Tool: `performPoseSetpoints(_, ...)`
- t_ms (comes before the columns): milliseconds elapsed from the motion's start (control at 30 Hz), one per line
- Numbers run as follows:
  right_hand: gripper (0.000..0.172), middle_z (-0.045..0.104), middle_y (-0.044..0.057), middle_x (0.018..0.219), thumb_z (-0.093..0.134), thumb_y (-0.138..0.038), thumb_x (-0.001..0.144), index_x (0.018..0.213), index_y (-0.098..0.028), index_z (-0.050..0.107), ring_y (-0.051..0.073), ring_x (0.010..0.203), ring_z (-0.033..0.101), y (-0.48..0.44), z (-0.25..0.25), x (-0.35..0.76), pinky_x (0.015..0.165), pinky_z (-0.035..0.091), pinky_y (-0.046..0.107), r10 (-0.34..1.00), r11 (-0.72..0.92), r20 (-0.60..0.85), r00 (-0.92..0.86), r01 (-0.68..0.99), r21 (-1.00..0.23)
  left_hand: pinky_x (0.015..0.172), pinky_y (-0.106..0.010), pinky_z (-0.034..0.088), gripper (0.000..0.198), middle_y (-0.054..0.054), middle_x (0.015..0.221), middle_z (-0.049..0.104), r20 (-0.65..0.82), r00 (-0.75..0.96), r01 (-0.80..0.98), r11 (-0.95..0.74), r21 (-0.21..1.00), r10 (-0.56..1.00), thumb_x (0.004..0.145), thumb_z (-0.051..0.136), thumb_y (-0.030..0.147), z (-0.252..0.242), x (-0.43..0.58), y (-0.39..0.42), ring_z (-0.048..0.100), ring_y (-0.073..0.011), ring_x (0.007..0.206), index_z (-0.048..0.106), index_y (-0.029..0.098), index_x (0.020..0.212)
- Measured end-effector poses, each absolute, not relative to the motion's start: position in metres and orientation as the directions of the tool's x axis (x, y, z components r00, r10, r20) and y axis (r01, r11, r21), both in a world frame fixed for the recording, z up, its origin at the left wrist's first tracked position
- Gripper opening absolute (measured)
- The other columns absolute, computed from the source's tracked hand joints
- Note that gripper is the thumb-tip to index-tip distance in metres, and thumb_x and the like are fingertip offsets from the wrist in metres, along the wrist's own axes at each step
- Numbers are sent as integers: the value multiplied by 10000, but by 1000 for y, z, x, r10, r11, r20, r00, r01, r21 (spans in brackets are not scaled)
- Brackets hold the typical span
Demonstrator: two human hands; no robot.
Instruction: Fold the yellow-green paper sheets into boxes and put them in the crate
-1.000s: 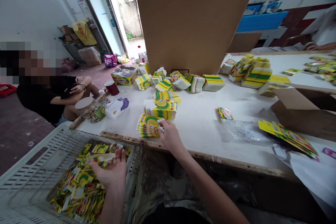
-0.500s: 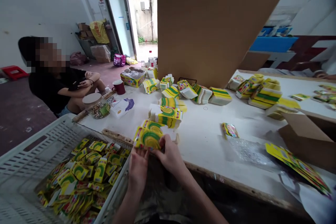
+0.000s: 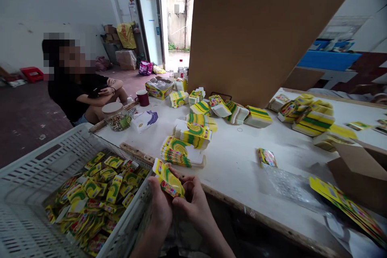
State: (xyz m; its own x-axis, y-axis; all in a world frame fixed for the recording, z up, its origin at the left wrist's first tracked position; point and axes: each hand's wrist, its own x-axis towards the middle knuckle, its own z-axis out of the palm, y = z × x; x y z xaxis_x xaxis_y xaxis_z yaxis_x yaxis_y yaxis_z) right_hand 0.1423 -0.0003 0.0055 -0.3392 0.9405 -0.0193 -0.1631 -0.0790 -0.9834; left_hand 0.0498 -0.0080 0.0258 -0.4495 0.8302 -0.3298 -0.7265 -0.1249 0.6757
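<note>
Between both hands, just off the table's front edge, is a small yellow and green printed carton (image 3: 168, 180), tilted with its length slanting down to the right. My left hand (image 3: 161, 205) is under and around its left side, thumb raised along the edge. My right hand (image 3: 192, 199) pinches its right end with thumb and fingers. A fanned stack of flat cartons (image 3: 175, 151) lies on the table just beyond my hands, with a thicker carton stack (image 3: 193, 133) behind it. To my left, a white plastic crate (image 3: 39, 169) holds many similar small cartons (image 3: 92, 187).
On the white table (image 3: 229, 153) stand more carton stacks (image 3: 258, 116), a lidded jar (image 3: 116, 117), a dark red mug (image 3: 142, 98) and an open cardboard box (image 3: 353, 169). A large cardboard sheet (image 3: 256, 44) rises behind. A person (image 3: 90, 92) sits at the left.
My hands have drawn back toward me from the stack, bringing a carton along. The fanned stack is now uncovered. The view has shifted slightly left.
</note>
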Motion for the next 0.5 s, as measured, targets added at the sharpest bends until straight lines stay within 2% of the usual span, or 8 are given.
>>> performPoseSetpoints(100,471,524,-43,702,735,-340,705,1081,-195,491,140,661,476,2,3,148,620,363,246,942,-42,26,-334,-195,-980,828,-414,527,877,-124,921,679,-257,-381,-729,-117,675,888,482,589,854,31,53,-9,630,-316,956,666,142,989)
performPoseSetpoints(200,367,636,21,864,657,-398,797,1088,-199,554,170,782,567,5,6,154,704,420,267,932,-52,46,-358,-259,-965,879,-421,508,930,-136,1061,664,-152,-340,-718,-152,679,928,505,552,865,29,56,-8,586,-333,1066,646,158,1103)
performPoseSetpoints(267,349,657,46,1019,619,-416,832,1115,-218,567,192,911,594,8,8,156,797,440,284,941,-67,45,-337,-315,-947,923,-394,484,775,-115,1119,654,-156,-336,-693,-132,709,929,623,614,753,23,56,-7,573,-303,1102,633,179,1144)
performPoseSetpoints(333,354,653,48,1092,617,-420,836,1136,-235,575,204,980,595,11,7,157,856,443,297,942,-79,41,-333,-341,-937,946,-357,463,536,-86,1123,661,-195,-327,-651,-71,756,925,738,680,537,16,54,-5,587,-259,1091,635,194,1148)
performPoseSetpoints(400,372,667,41,1056,621,-426,833,1155,-244,579,204,947,608,13,3,156,846,455,301,939,-84,36,-341,-329,-941,926,-328,469,393,-69,1073,684,-221,-319,-616,-24,788,921,769,702,380,12,50,-3,615,-234,1040,657,191,1112)
performPoseSetpoints(500,367,669,45,1063,592,-434,850,1163,-243,587,212,964,608,13,-4,154,864,455,311,945,-51,42,-325,-273,-961,846,-306,503,336,-62,968,713,-237,-326,-618,-17,786,915,742,732,345,9,46,0,652,-228,938,696,179,1031)
